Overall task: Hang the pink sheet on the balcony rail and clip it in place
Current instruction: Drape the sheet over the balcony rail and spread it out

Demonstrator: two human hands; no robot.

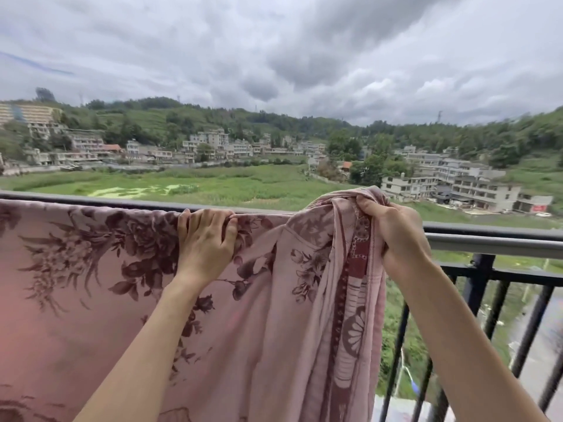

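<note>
The pink sheet (91, 284) with dark red flower prints hangs over the balcony rail (493, 239) from the left edge of the view to the middle. My left hand (204, 239) grips the sheet's top fold on the rail, fingers curled over it. My right hand (393, 236) holds a bunched end of the sheet lifted a little above the rail; the bunch hangs down in folds with a patterned border. No clip is in view.
Black vertical bars (396, 354) of the railing stand bare at the right, below the grey top rail. Beyond lie a green field, buildings and hills under heavy cloud. A street shows far below at the right.
</note>
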